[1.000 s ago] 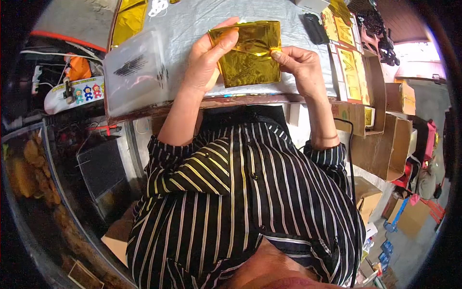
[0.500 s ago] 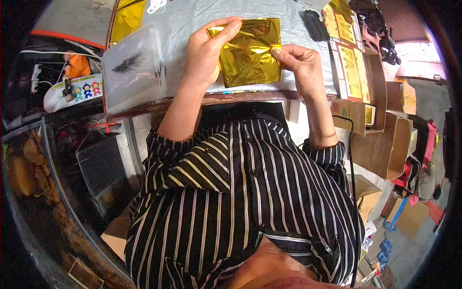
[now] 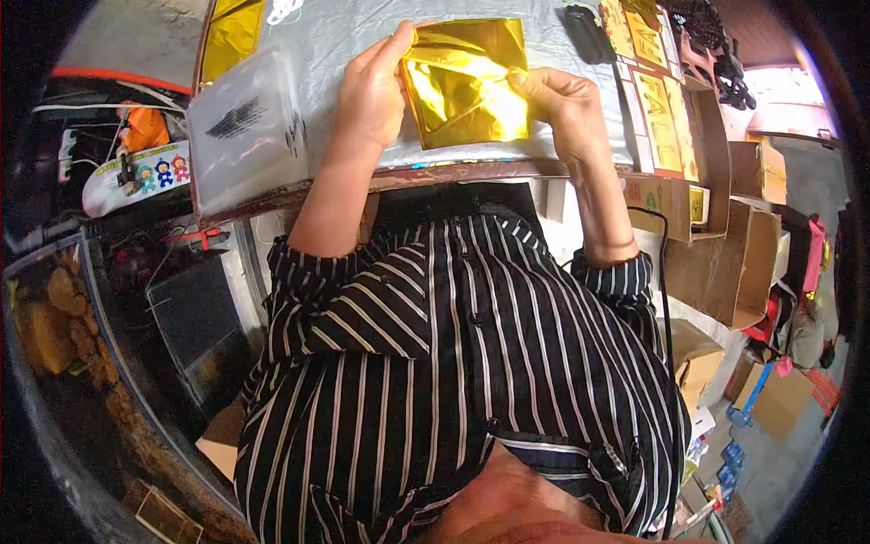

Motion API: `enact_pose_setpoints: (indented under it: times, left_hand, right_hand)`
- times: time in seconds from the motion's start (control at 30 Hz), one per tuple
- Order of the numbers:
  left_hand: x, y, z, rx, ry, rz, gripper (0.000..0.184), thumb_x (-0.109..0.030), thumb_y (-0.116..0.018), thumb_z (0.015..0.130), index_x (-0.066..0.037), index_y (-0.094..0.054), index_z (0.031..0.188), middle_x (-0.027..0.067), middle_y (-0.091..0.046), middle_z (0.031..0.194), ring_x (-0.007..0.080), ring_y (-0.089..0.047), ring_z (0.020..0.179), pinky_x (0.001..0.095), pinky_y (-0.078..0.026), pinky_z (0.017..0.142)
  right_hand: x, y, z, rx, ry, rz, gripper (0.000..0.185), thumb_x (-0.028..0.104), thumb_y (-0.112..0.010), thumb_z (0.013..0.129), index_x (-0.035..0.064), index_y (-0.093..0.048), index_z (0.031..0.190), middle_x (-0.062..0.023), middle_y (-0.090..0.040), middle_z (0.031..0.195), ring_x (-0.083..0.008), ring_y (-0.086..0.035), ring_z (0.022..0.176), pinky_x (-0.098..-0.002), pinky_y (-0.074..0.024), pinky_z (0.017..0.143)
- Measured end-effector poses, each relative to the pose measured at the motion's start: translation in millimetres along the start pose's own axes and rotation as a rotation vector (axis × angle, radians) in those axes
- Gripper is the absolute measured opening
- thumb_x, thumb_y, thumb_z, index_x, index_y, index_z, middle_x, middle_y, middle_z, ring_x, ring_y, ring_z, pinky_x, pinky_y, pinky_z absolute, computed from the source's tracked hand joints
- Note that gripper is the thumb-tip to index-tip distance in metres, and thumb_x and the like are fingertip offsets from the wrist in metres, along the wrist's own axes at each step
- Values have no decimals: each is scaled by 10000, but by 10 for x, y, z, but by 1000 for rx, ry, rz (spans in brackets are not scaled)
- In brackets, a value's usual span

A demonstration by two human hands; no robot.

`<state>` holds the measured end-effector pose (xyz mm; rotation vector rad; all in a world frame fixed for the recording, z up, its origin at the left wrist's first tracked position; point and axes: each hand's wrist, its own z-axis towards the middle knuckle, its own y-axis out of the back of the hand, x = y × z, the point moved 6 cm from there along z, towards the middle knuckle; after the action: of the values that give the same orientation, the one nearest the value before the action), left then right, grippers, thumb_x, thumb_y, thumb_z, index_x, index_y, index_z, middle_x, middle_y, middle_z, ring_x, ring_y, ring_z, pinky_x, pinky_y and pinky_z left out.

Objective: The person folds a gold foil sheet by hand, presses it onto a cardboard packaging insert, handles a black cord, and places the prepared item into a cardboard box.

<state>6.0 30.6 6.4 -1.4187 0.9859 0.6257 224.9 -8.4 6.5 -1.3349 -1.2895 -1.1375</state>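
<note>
A shiny gold foil sheet, roughly square, is held up above the near part of the table. My left hand is closed on its left edge, with the thumb near the upper left corner and the other fingers partly behind it. At the right edge, my right hand pinches the foil between thumb and fingers. Bright glare covers the middle of the foil, and faint creases run across it. Whether it is one layer or several I cannot tell.
Silvery cloth covers the table. A clear plastic box stands at the left, with more gold foil behind it. A black object lies at the back right. Cardboard boxes and yellow printed packs line the right side.
The foil has moved slightly up and looks flatter, with fewer wrinkles and more glare. My left thumb has shifted from across its top to the left corner. Both hands still hold it.
</note>
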Motion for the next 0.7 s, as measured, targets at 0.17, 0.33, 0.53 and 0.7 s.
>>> enact_pose_setpoints:
  times: [0.17,0.33,0.53,0.7]
  left_hand:
    - [27,-46,28,27,10,-98,407,-277,-576,1028,72,-612,1234,141,-676,1176,189,-673,1002,316,-536,902]
    - [85,-107,-177,265,243,229,423,-242,-649,986,67,-585,1269,130,-676,1181,189,-678,1024,344,-558,921]
    - [120,-401,-109,334,219,371,375,-117,-660,960,70,-567,1271,133,-671,1201,190,-677,1041,324,-559,945]
    - [142,-791,-26,370,257,436,391,-73,-642,961,68,-547,1312,134,-681,1184,184,-679,1028,303,-560,929]
  right_hand:
    - [36,15,21,-28,30,91,174,193,-774,878,23,-762,845,-4,-687,703,-36,-520,565,-190,-359,532]
    - [-54,307,187,-126,15,218,145,140,-798,850,22,-747,783,14,-625,620,-37,-465,501,-200,-311,474]
    - [-38,574,230,-123,31,275,136,131,-723,911,-2,-748,899,-26,-721,819,-66,-601,668,-200,-444,610]
    - [-22,936,98,-174,10,296,142,149,-721,917,10,-747,914,-11,-707,800,-65,-609,675,-201,-441,610]
